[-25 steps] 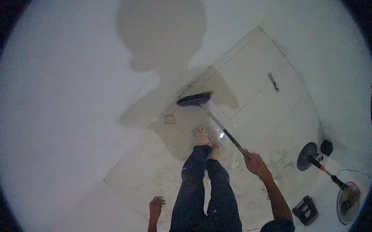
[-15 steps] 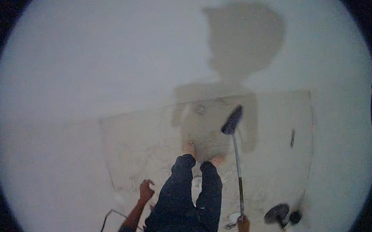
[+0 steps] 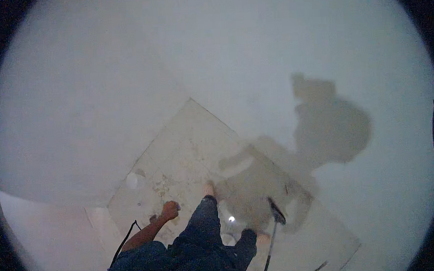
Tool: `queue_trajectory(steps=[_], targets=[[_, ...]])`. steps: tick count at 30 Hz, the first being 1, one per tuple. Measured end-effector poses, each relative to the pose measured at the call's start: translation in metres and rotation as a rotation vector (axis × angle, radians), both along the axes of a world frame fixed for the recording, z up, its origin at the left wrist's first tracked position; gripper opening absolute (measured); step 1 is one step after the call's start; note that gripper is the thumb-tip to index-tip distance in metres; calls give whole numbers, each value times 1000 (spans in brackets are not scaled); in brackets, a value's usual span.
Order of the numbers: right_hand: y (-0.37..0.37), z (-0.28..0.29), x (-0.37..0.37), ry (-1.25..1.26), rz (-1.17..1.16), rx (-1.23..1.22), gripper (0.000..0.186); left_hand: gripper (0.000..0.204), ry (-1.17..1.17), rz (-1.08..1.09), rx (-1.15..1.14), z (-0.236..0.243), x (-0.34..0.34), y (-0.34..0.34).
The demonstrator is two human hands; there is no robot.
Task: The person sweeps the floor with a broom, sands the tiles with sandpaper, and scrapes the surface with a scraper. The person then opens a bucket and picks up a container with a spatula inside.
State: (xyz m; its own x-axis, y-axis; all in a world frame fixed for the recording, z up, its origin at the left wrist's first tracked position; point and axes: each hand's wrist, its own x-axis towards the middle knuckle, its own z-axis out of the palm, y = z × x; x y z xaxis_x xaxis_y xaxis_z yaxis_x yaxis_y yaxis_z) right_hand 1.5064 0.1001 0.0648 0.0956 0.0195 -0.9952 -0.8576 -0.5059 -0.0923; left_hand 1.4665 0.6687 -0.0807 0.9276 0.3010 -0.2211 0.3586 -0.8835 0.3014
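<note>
My left hand (image 3: 170,211) hangs over the pale, stained floor (image 3: 183,132), left of my legs, its fingers curled closed. What it holds, if anything, I cannot make out. To the right of my legs is a long-handled floor brush (image 3: 277,212), its dark head tilted and its thin pole running down out of the lower edge. My right hand is out of the picture, so its grip on the pole is hidden. My bare feet (image 3: 208,188) stand on the floor below dark trousers (image 3: 201,228).
Pale walls (image 3: 232,52) meet at a corner ahead. A white roundish object (image 3: 132,180) sits by the left wall, and a dark thin cord or wire (image 3: 125,241) bends beside my left arm. A dark narrow piece (image 3: 320,266) lies at lower right. My shadow covers floor and wall.
My view has turned, so the room corner now shows ahead. The brush head is lower in view, and my right hand has left the picture. My left hand's fingers have curled tighter.
</note>
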Motion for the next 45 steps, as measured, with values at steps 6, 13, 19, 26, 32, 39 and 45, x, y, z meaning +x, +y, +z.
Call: queue_trajectory(steps=[6, 13, 19, 26, 32, 39, 45], targets=[[96, 23, 79, 135, 263, -100, 43, 18, 343, 275, 39, -47, -38, 42], [144, -191, 184, -814, 1007, 118, 28, 18, 53, 329, -160, -99, 19, 88], [429, -188, 317, -836, 975, 294, 38, 19, 44, 220, -249, -99, 139, 213], [682, -271, 429, -633, 952, 288, 40, 20, 47, 527, -466, -153, 286, 296], [740, -385, 438, -840, 870, 251, 39, 17, 43, 739, -662, -171, 284, 362], [713, -292, 340, -777, 773, 181, 38, 15, 96, 565, -675, -180, 261, 459], [828, -322, 304, -836, 704, -11, 37, 15, -28, 316, -643, -163, 263, 513]])
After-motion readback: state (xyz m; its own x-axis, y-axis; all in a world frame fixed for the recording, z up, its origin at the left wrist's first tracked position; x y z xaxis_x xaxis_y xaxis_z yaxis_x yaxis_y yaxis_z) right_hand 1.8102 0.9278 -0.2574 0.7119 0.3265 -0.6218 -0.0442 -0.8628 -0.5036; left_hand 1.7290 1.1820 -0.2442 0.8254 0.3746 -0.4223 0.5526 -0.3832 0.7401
